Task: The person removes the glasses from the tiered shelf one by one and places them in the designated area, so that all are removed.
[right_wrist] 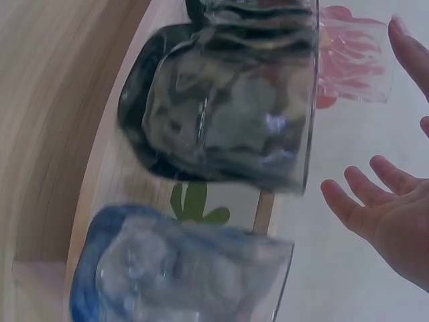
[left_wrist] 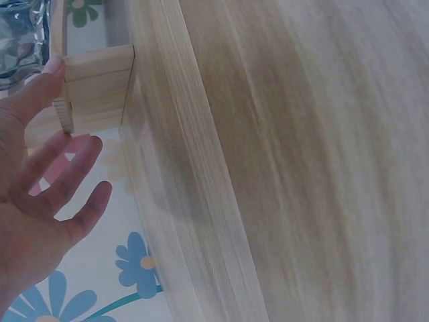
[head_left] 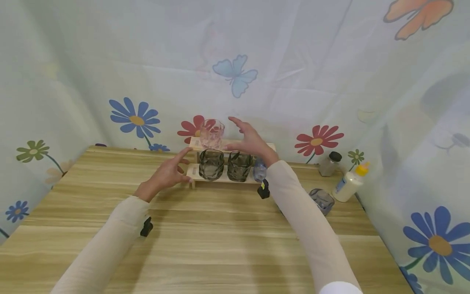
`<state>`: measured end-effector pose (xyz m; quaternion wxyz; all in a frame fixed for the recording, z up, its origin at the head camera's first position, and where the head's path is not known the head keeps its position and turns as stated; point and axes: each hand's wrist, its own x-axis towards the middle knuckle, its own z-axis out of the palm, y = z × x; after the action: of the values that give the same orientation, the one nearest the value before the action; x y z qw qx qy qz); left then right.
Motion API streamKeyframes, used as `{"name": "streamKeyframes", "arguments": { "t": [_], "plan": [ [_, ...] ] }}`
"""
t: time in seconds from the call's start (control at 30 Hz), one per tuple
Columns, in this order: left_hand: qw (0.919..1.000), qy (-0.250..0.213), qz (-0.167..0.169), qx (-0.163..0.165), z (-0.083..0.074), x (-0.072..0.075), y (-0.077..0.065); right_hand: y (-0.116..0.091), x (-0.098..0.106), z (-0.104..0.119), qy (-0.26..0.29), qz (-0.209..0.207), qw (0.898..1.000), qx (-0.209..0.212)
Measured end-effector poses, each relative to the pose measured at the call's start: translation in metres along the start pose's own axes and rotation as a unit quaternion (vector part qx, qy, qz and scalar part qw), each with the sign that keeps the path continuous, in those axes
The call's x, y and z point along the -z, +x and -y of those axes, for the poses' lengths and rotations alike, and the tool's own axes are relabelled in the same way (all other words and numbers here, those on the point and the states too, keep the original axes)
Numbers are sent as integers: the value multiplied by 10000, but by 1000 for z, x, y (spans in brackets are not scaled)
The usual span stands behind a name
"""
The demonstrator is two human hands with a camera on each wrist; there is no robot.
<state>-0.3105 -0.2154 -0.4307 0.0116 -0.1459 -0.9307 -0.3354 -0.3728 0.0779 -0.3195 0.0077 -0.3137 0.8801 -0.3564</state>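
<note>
A two-tier wooden rack [head_left: 195, 171] stands on the table by the back curtain. My left hand [head_left: 167, 173] is at its left end; in the left wrist view the thumb tip touches the wood, with the other fingers spread apart. A pink clear glass [head_left: 211, 134] sits on the upper tier. Just right of it is my right hand [head_left: 249, 143], fingers extended and holding nothing. On the lower tier stand a dark grey glass [head_left: 211, 165], a second dark grey glass [head_left: 239, 166] and a blue glass [right_wrist: 181, 268], partly hidden by the right wrist in the head view.
Toward the table's right side are a grey glass [head_left: 322, 201], a white bottle [head_left: 349, 185] with a yellow cap and a small clear jar [head_left: 329, 164] with a black lid. A flower-printed curtain [head_left: 165, 81] hangs behind the wooden table [head_left: 198, 245].
</note>
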Motion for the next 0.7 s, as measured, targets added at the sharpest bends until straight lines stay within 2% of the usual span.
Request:
{"name": "streamKeyframes", "arguments": {
  "t": [0.17, 0.37, 0.7],
  "plan": [
    [10000, -6, -27, 17, -2, 0, -2, 17, -14, 5, -74, 83, 9999, -33],
    [10000, -24, -48, 36, -2, 1, -2, 34, -27, 16, -251, -9, 9997, -50],
    [10000, -49, -77, 0, -1, -1, -2, 50, -48, 26, -193, -65, 9998, 18]
  ]
}}
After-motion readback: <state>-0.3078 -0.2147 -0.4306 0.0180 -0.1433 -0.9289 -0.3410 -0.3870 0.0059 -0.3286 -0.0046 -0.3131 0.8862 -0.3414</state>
